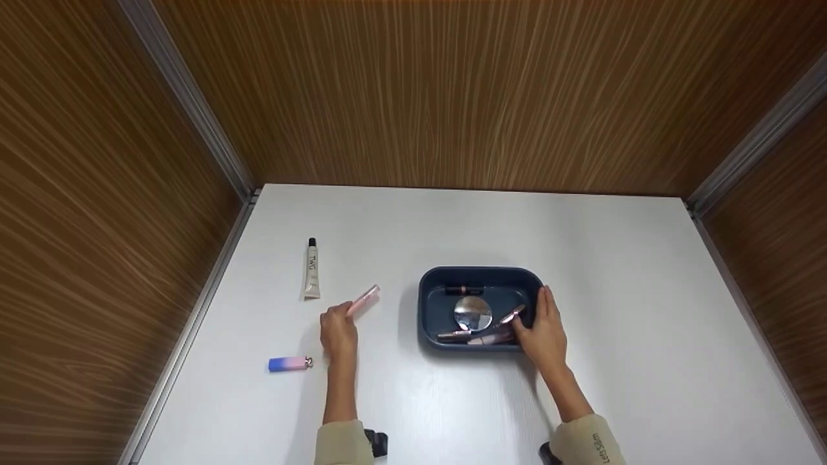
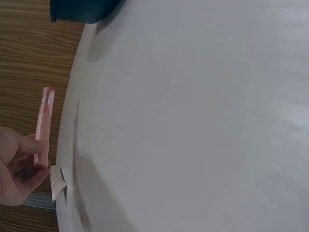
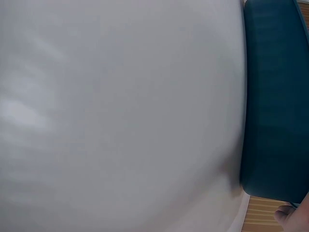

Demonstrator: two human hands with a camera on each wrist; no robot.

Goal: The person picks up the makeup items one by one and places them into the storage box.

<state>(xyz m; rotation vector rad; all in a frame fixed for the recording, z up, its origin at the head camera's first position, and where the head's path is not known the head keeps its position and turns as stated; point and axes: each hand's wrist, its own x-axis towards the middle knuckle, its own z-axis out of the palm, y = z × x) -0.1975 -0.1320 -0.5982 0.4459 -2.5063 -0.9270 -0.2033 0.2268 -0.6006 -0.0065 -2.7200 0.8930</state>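
While the left hand (image 1: 338, 330) is pinching the pink tube (image 1: 364, 300) in its fingers (image 2: 30, 181), left of the blue bin (image 1: 497, 276), I am judging a light, steady hold best, with the right hand (image 1: 544, 336) gripping the bin's right end against sliding on the worktop (image 1: 620, 323).

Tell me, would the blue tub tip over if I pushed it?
Probably not: the blue tub looks wide and low, so it should slide first. It holds a crisp, smooth shape, so it's probably stiff. The shiny disc inside seems loose, so it might slide about.
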